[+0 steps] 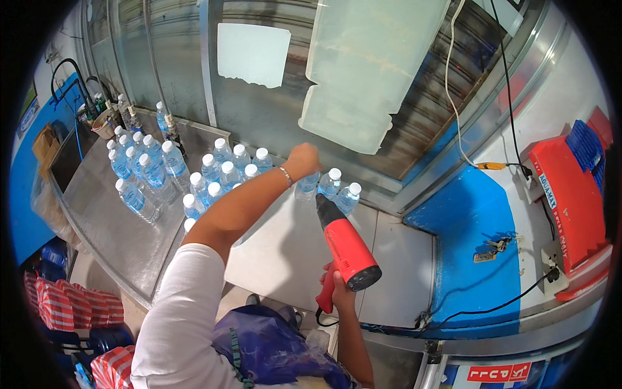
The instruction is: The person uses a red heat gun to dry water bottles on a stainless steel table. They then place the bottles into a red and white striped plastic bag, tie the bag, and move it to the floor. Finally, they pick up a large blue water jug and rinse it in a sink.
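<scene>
My left hand (302,161) is closed over the top of a clear plastic water bottle (307,188) with a blue label; the fingers hide its cap. My right hand (342,293) grips the handle of a red heat gun (346,249) with a black nozzle. The nozzle points up and away, close to the held bottle and to a white-capped bottle (329,184) just right of it. Another capped bottle (350,198) stands at the right end. Left of my forearm, several more capped bottles (227,174) stand together, some partly hidden by my arm.
More bottles (153,170) crowd the metal counter (107,211) at the left. White tile (402,272) covers the right part of the worktop. Behind the bottles rises a metal-framed glass panel (262,110). A black cord (483,313) runs to an outlet on the right wall, near hanging keys (499,245).
</scene>
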`<state>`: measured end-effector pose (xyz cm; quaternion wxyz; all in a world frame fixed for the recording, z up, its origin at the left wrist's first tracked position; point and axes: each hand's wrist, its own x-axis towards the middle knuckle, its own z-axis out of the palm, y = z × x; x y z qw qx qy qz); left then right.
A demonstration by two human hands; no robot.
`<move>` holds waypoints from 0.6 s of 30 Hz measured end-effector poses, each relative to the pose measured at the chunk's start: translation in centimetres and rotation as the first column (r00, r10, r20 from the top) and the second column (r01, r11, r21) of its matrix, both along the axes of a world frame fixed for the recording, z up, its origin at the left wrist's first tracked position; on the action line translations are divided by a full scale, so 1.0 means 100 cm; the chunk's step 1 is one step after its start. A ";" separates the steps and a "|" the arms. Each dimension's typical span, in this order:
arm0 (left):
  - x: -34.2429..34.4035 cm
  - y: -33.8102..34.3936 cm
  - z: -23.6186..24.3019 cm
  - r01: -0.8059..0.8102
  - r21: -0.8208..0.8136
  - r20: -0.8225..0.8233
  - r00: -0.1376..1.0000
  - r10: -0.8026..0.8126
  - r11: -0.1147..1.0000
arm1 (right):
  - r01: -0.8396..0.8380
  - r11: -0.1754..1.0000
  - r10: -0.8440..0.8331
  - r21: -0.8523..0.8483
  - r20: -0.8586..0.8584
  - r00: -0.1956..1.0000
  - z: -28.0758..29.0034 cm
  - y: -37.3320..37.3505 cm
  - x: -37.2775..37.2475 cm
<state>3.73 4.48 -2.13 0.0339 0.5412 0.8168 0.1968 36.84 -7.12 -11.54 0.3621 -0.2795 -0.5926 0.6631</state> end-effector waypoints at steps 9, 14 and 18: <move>-0.023 0.007 0.009 0.008 -0.076 -0.054 0.998 -0.012 0.997 | -0.135 0.961 0.039 0.241 0.367 0.929 -0.014 0.005 -0.016; -0.095 -0.037 0.026 0.121 -0.491 -0.294 0.909 -0.295 0.863 | -0.156 0.974 0.123 0.167 0.193 0.974 -0.015 0.010 -0.030; -0.120 -0.068 0.020 0.354 -0.347 -0.122 0.901 -0.416 0.869 | -0.248 0.968 0.245 -0.037 -0.067 0.967 -0.004 0.012 -0.051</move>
